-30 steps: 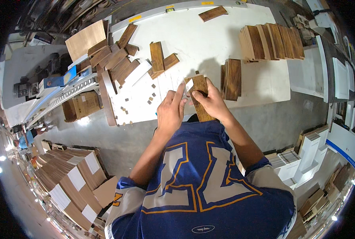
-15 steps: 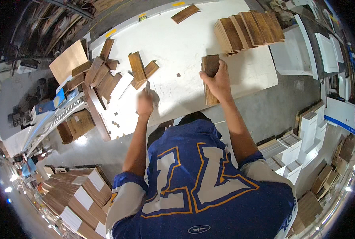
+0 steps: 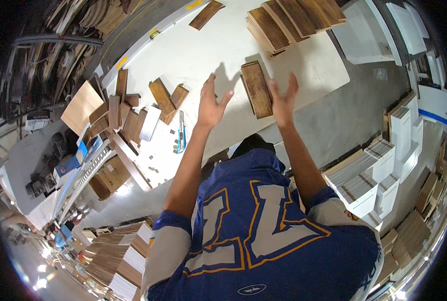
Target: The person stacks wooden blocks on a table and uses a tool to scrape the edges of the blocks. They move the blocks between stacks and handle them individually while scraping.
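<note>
A short stack of dark brown wood planks lies on the white table in front of me. My right hand stands at the stack's right edge, fingers apart, its thumb close to the wood; whether it touches I cannot tell. Left of the stack, my left hand is open and holds nothing, thumb and fingers spread. A blue utility knife with its blade end pointing away from me lies left of my left forearm. Beyond it are two crossed brown offcuts.
At the far right of the white table leans a row of brown planks. A single plank piece lies at the far edge near a long level. Offcuts crowd the left side, with a white strip among them.
My right hand has let go of the plank stack and opened. My left hand has moved right toward it, and the utility knife now shows lying on the table. The view has shifted.
</note>
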A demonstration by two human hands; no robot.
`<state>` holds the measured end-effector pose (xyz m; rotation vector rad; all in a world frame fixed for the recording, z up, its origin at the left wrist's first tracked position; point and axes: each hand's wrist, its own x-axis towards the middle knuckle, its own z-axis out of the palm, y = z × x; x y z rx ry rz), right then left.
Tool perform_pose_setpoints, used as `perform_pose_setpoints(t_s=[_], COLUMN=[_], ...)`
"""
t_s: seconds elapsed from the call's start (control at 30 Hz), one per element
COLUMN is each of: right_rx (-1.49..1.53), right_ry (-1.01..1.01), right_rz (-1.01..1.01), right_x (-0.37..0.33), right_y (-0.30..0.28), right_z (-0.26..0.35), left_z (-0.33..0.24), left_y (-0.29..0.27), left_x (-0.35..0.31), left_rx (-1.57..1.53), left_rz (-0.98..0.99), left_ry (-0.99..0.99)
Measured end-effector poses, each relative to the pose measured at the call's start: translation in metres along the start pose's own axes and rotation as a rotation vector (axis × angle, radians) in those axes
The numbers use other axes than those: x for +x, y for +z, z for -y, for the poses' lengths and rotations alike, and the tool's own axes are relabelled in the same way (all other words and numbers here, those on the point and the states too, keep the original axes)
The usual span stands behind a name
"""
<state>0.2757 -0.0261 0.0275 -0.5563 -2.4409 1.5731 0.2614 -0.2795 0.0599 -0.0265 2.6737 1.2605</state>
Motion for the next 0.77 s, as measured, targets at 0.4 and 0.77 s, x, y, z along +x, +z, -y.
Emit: perform_pose_setpoints(t_s=[0.4,0.77], right_rx=[0.939,1.162], right_ry=[1.012,0.957], right_rz=[0.281,0.053], right_x=[-0.115,-0.087], right_y=[0.024,0.026], right_z=[-0.025,-0.003], left_z=[-0.042,-0.039], left_y=[0.015,0.037], left_x=[0.182,0.200], left_rx=[0.166,0.168], left_rz=[1.081,1.265], left_ry=[-0.231,-0.334])
